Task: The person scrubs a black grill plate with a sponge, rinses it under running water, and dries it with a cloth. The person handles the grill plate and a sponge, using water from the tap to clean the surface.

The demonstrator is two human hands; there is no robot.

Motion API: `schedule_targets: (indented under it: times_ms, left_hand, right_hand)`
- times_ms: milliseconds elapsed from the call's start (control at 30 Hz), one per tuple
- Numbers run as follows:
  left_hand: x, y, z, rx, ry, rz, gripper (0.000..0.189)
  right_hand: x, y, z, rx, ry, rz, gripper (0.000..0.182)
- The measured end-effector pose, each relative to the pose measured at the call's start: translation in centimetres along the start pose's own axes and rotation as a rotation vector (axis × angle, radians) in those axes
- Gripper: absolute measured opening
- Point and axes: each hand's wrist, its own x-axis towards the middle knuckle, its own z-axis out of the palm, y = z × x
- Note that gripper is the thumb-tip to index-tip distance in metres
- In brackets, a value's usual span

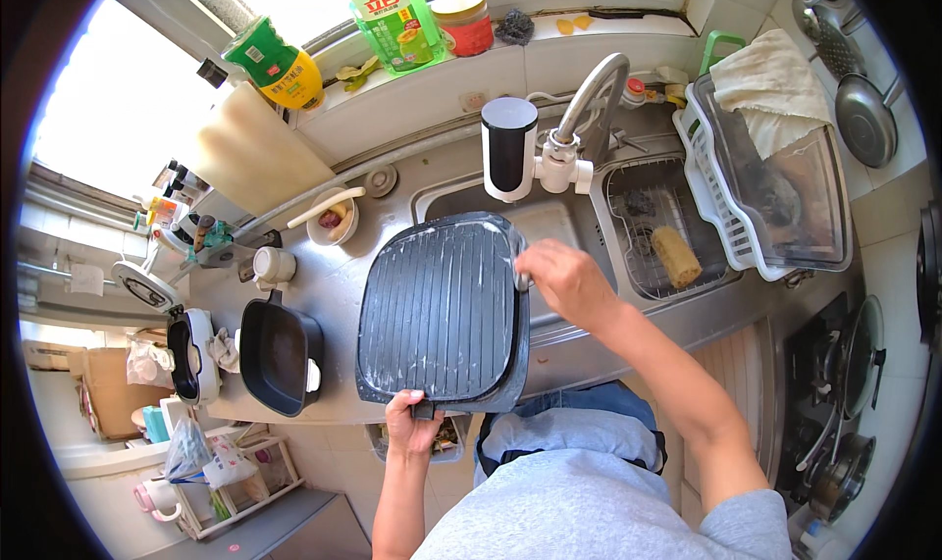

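A black ridged griddle plate (441, 310) with whitish suds or residue on its ribs is held tilted over the counter and the near left edge of the sink basin (559, 218). My left hand (414, 422) grips its short black handle (422, 410) at the near edge, thumb on top. At the plate's right rim, my right hand (563, 277) pinches a small greyish pad or cloth (521, 262) against the side. The fingers hide most of that piece, so its exact kind is unclear. The faucet (563, 144) with a white-and-black filter stands just beyond the plate.
Left of the plate sits a deep black pan (280, 358). A bowl (335, 225) with food scraps and a white cup (274, 267) are behind it. In the right basin lie a loofah (675, 257) and a wire rack (625, 266). A lidded white dish basket (728, 192) stands farther right.
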Motion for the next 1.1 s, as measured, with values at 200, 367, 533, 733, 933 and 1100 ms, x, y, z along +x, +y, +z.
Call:
schedule_targets:
  times_ms: [200,367,533,733,933,1100]
  left_hand:
    - [-0.4,0.4,-1.7,-0.088,0.14,0.153,0.039]
    - [-1.0,1.1,-2.1,-0.044,0.128,0.055,0.04]
    - [-1.1,1.6,-2.5,0.075,0.121,0.103,0.045]
    - [-1.4,2.2,-4.5,0.145,0.195,0.036,0.056]
    - [-1.0,2.6,-1.7,0.186,0.081,0.0,0.061]
    - [-1.3,2.8,-1.8,0.19,0.091,0.006,0.065]
  right_hand:
    - [-3.4,-7.2,0.4,0.112,-0.114,-0.064,0.016]
    - [-1.5,-3.0,0.3,0.115,-0.064,-0.027,0.013]
    - [-0.1,-0.2,1.2,0.026,0.007,0.058,0.015]
    - [-3.8,-4.4,0.4,0.16,-0.097,0.057,0.018]
    - [-0.2,1.1,0.6,0.017,0.037,0.188,0.016]
    - [-3.4,-2.1,-0.6,0.057,0.043,0.155,0.015]
